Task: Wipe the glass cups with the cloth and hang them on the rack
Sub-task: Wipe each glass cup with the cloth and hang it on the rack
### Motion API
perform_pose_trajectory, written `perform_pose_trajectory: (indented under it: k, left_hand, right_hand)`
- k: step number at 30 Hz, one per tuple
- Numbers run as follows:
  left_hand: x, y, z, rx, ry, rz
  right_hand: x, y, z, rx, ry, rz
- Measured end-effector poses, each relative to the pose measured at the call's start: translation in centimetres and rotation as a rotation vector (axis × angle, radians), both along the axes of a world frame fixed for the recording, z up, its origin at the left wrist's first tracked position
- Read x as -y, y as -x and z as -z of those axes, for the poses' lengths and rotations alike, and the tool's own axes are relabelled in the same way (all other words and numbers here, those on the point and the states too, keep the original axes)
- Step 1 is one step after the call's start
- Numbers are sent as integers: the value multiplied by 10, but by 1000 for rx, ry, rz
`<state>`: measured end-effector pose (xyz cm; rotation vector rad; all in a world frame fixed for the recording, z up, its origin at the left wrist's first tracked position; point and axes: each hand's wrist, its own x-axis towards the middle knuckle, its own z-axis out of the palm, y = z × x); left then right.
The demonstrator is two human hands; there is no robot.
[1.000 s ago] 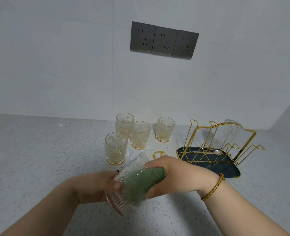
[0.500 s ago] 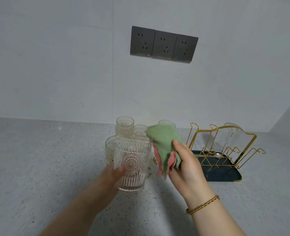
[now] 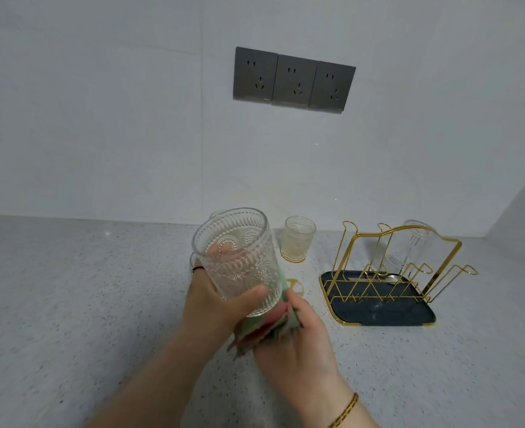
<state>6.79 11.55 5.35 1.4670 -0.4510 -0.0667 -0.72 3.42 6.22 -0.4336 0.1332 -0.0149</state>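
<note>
My left hand (image 3: 212, 301) grips a ribbed clear glass cup (image 3: 239, 257), held up and tilted with its mouth toward me. My right hand (image 3: 298, 338) presses a green and pink cloth (image 3: 264, 329) against the cup's base from below. Another patterned glass cup (image 3: 298, 239) stands on the counter behind. The held cup hides most of the other cups; only a rim shows behind it. The gold wire rack (image 3: 397, 267) on its dark tray (image 3: 387, 316) stands at the right, with one clear cup (image 3: 409, 245) hanging upside down at its back.
A speckled grey counter (image 3: 70, 304) runs to a white wall with three dark sockets (image 3: 295, 80). A small gold ring shape (image 3: 295, 285) lies on the counter by the cloth. A side wall closes the right corner behind the rack.
The cloth came out of the cup, was lifted beside it, and now sits under the cup's base. My left hand has raised and tilted the cup upward.
</note>
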Motion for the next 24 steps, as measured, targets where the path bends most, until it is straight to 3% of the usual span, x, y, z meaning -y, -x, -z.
perform_pose_trajectory:
  k: [10,15,18,24]
  left_hand:
    - [-6,14,1,68,0,55]
    - [-4,-3,4,75,-39,31]
    - [-9,-11,5,66,-29,17]
    - [-15,13,6,48,-111,87]
  right_hand:
    - [19,-6,-7,-11,23,89]
    - [1,-1,4,-58,143,-5]
    - [-3,2,11,-47,90,-27]
    - [16,-6,8,-124,87,126]
